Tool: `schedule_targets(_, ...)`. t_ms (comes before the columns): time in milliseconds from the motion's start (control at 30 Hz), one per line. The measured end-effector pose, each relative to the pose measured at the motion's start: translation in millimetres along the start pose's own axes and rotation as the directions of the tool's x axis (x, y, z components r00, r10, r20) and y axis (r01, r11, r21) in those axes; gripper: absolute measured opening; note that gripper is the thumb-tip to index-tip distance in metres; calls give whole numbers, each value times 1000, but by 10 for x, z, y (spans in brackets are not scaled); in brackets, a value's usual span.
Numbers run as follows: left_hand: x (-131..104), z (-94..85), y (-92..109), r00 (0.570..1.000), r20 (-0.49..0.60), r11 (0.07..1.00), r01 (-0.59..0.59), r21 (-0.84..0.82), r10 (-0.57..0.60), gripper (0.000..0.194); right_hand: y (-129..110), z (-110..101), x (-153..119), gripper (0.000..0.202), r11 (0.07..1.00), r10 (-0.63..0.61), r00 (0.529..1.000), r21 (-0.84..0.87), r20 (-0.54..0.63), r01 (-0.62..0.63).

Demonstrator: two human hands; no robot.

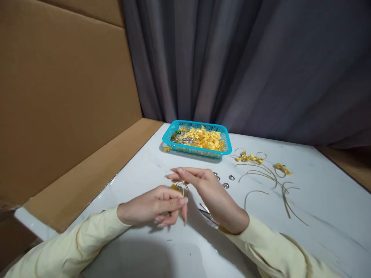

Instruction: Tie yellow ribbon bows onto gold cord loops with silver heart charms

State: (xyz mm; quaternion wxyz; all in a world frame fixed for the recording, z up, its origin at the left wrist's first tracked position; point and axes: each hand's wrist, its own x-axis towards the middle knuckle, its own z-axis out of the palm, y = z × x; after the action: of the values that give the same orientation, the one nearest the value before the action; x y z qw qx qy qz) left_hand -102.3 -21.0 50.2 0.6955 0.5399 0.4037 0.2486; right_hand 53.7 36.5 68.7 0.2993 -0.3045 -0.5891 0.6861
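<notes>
My left hand (165,205) pinches a thin gold cord (183,192) between thumb and fingers. That cord is bent into small loops just above the fingertips, and a yellow ribbon bow (174,186) with a silvery piece is beside them, partly hidden. Over the loops, my right hand (206,189) has its thumb and fingers closed together at the top of the cord. Its exact grip is hard to make out. Below the right palm lies a pair of scissors (207,214), partly covered by the wrist.
A blue plastic basket (194,150) at the back holds yellow bows, silvery pieces and gold cords. Loose silvery pieces (225,185) lie near my right hand. To the right are bows with rings (255,159) and several cut cords (285,193). Cardboard (72,96) stands at left, a grey curtain (246,69) behind.
</notes>
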Motion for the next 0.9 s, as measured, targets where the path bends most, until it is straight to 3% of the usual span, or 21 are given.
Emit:
schedule_targets(100,-18,-6,46,988,143,999,48,1,-48,27,-13,-57,0,26,1000,-1,999,-14,-32,1)
schedule_targets(167,-14,2,79,988,154,1000,1,-21,2,25,-24,-51,-18,25,999,24,1000,-45,-20,-25)
schedule_targets(233,2,20,91,990,105,995,-83,-62,89,29,-24,-9,-42,29,993,64,997,-99,46,-60)
schedule_targets(333,23,49,56,989,24,969,-139,-205,147,36,-14,59,-65,35,985,33,994,-170,108,-14)
schedule_targets(467,-4,49,14,986,-110,948,-152,-280,125,32,-52,37,-63,25,993,-7,1000,-114,11,9)
schedule_targets(667,-45,40,74,993,-60,952,-119,-283,106,21,-143,-55,-69,22,995,-32,999,-99,-13,30)
schedule_targets(900,-14,73,70,974,-208,916,-159,-369,85,40,-82,24,-72,26,917,-143,988,-367,63,157)
